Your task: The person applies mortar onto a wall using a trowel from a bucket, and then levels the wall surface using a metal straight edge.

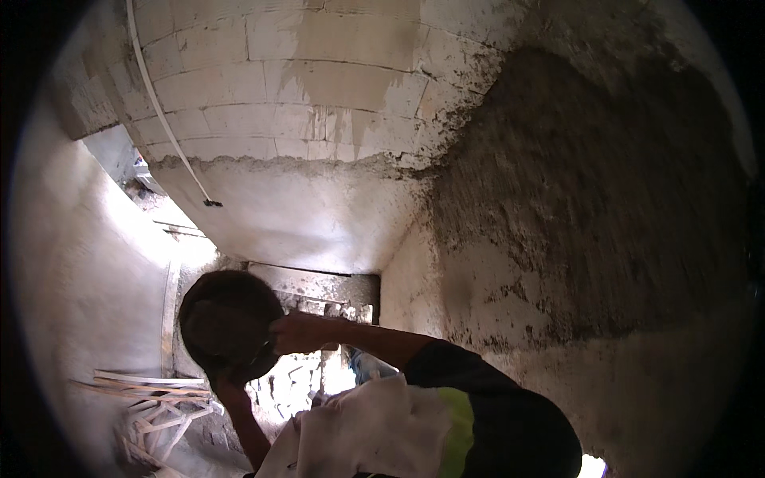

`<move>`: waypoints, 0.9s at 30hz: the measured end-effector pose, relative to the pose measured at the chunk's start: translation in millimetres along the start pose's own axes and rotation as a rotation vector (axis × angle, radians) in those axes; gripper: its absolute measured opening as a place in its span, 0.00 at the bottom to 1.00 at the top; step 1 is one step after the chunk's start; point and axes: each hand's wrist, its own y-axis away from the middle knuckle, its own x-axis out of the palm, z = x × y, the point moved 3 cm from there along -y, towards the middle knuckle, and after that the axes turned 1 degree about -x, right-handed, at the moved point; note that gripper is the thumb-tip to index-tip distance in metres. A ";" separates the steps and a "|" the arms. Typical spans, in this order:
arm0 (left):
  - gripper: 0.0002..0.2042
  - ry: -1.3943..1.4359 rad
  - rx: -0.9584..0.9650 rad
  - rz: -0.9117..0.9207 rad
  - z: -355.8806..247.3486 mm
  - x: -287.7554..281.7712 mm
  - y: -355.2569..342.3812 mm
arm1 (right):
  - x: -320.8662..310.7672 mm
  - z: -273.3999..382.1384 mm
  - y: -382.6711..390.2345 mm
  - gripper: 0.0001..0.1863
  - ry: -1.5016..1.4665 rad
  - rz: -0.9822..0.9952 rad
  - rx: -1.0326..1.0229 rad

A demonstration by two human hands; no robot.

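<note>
I have the tub point(194, 315) left of centre, with the left hand point(229, 378) at its near edge and the right hand point(293, 331) at its right side. Ahead of me, a cable point(162, 111) runs down the left part of the block wall point(231, 92), which meets the side wall point(590, 199) on my right; slats point(155, 382) lie low on the left.

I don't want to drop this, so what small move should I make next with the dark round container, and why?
Probably firm up your left grip at the lower edge of the dark round container before shifting it. Your right grip is at its right edge, nothing else visibly supports it, and its contents are too dark to judge.
</note>
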 end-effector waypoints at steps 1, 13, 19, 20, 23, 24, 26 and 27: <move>0.12 -0.153 0.099 -0.063 2.4 -14.3 -1.5 | -20.2 15.4 7.2 0.07 -0.238 0.046 0.087; 0.14 -0.167 0.148 -0.055 75.8 -39.9 -17.6 | -26.7 -28.0 420.1 0.23 -0.772 -2.170 0.479; 0.24 0.739 -0.334 0.120 -5.0 66.9 -27.4 | 60.9 15.1 379.8 0.20 -0.253 -1.809 1.193; 0.27 0.691 -0.277 0.193 -10.7 92.7 -30.0 | 57.5 13.9 356.8 0.16 0.189 -1.617 0.973; 0.22 0.681 -0.325 0.236 -55.4 151.6 -9.7 | 71.7 -31.9 279.0 0.12 0.766 -0.928 0.529; 0.21 0.750 -0.321 0.286 -80.6 167.7 0.4 | 63.9 -32.8 254.5 0.11 0.735 -0.751 0.747; 0.16 0.574 -0.097 0.376 -142.2 180.8 16.5 | 44.3 -47.6 219.9 0.13 0.684 -0.498 0.989; 0.16 0.229 -0.013 0.331 -101.7 202.3 22.3 | 38.5 -51.6 205.7 0.15 0.695 -0.424 0.997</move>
